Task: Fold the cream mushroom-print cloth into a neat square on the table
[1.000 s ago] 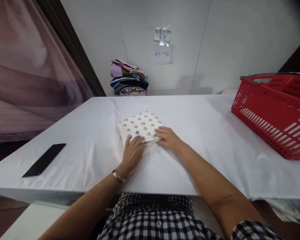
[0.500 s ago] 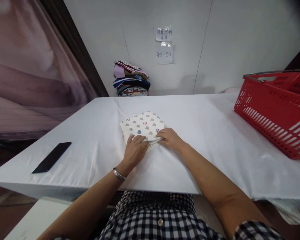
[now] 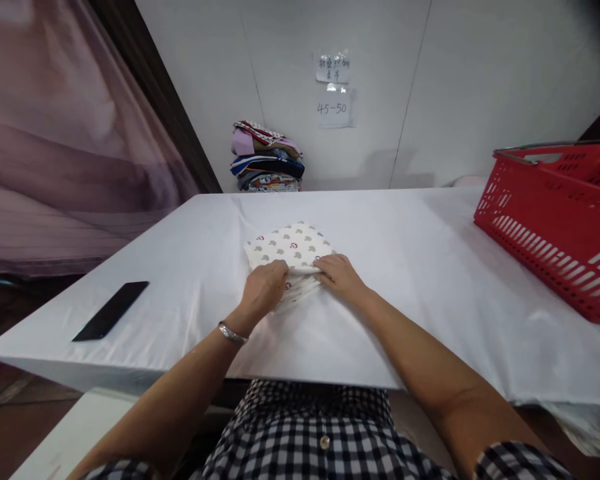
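A folded white cloth (image 3: 297,245) with small grey, red and blue motifs lies in layers on the white-covered table in front of me. My left hand (image 3: 266,285), with a silver bracelet at the wrist, has its fingers closed on the near left edge of the top layer. At the near right edge, my right hand (image 3: 341,275) pinches the same cloth between thumb and fingers. Between the hands the top layer is lifted a little, and lower folded layers show beneath it.
A black phone (image 3: 111,311) lies on the table (image 3: 190,267) at the left. On the right stands a red plastic basket (image 3: 545,220) with slotted walls. A pile of folded fabrics (image 3: 267,160) rises behind the far edge, below paper signs (image 3: 335,107) on the wall.
My left hand has gone from lying flat on the cloth to gripping its near edge. That edge has come up, showing more of the layers below. My right hand stays nearly where it was.
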Demonstrator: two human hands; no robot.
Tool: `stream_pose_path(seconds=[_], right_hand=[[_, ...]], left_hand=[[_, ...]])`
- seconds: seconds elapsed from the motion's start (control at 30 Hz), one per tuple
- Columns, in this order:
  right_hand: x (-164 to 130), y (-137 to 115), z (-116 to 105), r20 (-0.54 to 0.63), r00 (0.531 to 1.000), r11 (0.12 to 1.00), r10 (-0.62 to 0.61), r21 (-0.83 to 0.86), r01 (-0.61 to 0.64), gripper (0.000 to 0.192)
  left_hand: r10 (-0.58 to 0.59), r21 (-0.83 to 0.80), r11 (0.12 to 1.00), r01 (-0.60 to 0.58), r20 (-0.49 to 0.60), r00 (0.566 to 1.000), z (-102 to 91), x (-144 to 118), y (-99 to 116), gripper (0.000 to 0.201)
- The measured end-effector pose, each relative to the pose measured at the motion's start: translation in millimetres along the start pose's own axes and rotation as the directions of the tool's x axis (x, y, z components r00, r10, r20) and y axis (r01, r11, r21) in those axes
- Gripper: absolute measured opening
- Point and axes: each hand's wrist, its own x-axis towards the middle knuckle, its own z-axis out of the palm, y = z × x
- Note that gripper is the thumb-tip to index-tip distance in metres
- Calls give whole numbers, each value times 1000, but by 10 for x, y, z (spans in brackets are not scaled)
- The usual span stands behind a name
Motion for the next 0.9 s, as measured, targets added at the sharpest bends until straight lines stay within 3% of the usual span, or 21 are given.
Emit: stream_pose_path(seconds=[0.17,0.3,0.4,0.43,0.53,0.63,0.77,0.9], right_hand=[[140,-103,8,6,991,990,137,-23,-137,31],[222,-109,6,25,938,936,345,66,-345,23],[272,-89,-21,49,906,898,421,121,-424,21],[291,-82,-36,59,902,892,427,135,-431,21],[348,-69,-88,87,916,897,392,185,-401,20],[388,-77,-145,129,941,917,312,219,-334,21],[397,-104,-191,173,950,916,260,266,-299,23],[370,-96,-182,187,952,907,242,305,-290,22]], left_hand=[[219,25,976,-218,-138,966,-79,285,-135,20],[256,79,967,-244,-227,940,7,166,-50,19],[424,9,905,-425,-93,901,151,-93,114,23],[434,-29,899,-436,-64,899,195,-161,152,24],[265,-181,943,-281,-105,958,253,-215,167,25],[71,-342,937,-69,-7,997,181,-85,105,26],[-112,-339,923,181,213,971,39,124,58,27],[-129,-172,963,206,376,918,53,220,47,25]])
